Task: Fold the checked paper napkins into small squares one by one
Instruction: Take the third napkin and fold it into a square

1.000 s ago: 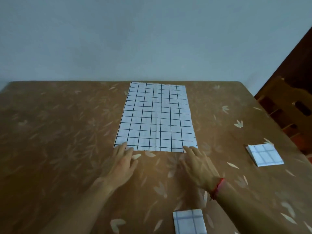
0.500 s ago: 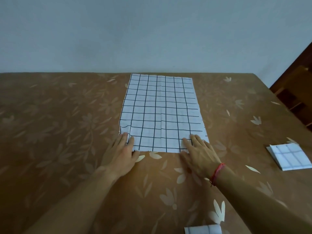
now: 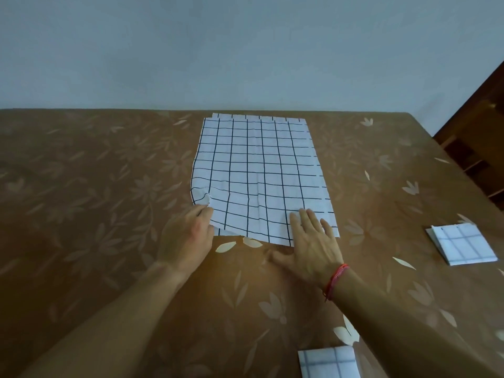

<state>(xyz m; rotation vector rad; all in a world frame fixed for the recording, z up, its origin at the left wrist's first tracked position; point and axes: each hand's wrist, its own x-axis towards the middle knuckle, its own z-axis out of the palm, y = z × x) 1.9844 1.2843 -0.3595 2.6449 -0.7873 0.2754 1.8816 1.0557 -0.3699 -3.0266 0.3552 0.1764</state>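
A large checked paper napkin (image 3: 259, 170) lies spread out on the middle of the table, its long side running away from me. My left hand (image 3: 188, 238) pinches its near-left corner, which is raised and creased. My right hand (image 3: 311, 241) rests flat on the near-right edge with its fingers spread over the paper. One folded checked square (image 3: 463, 244) lies at the right. Another folded square (image 3: 327, 362) lies at the bottom edge of the view, under my right forearm.
The table wears a brown cloth with a pale flower pattern (image 3: 95, 200). A plain wall stands just behind the table's far edge. A dark wooden chair (image 3: 480, 148) stands beyond the table's right corner.
Both hands slid forward onto the napkin's near edge. The near-left corner has lifted and wrinkled in my left hand. The view has tilted down slightly.
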